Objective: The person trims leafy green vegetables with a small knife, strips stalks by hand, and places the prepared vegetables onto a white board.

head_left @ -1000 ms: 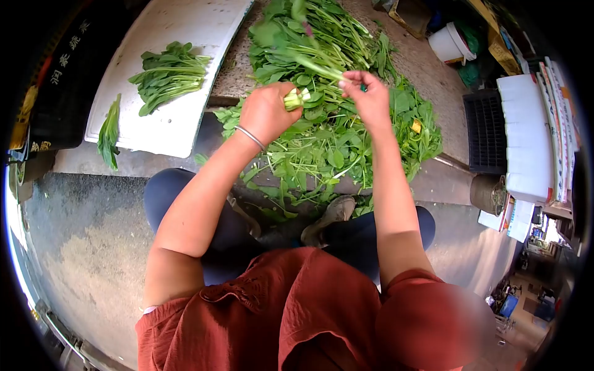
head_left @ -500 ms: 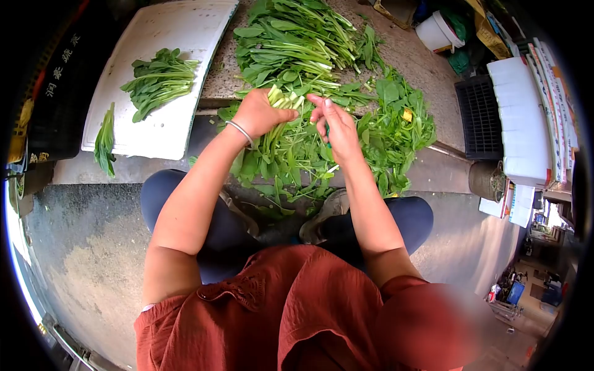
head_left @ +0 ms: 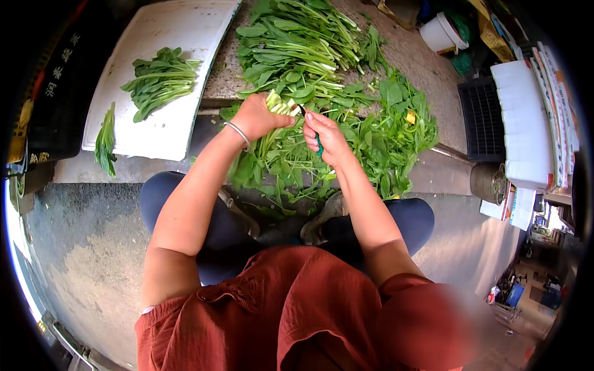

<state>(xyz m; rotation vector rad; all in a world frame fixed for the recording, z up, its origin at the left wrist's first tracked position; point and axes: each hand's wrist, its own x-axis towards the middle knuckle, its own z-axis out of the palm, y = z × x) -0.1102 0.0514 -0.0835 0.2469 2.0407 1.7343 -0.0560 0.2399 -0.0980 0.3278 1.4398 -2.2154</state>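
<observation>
My left hand, with a bangle at the wrist, is wrapped round a bunch of leafy greens; its pale stem ends point up and away from me. Close by on the right, my right hand grips a small knife with a green handle. Its dark, narrow blade points at the stem ends; whether it touches them I cannot tell. Beneath both hands spreads a heap of loose leaves. Just beyond lies a large pile of long-stemmed greens.
On the left, a white board bears a small bundle of greens and a thin bunch. To the right stand a black crate, a white foam box and a white bucket. A concrete ledge runs behind.
My right hand has turned and closed in a fist-like grip, bringing the knife blade up to the stem ends. My left hand has shifted slightly and still holds the bunch.
</observation>
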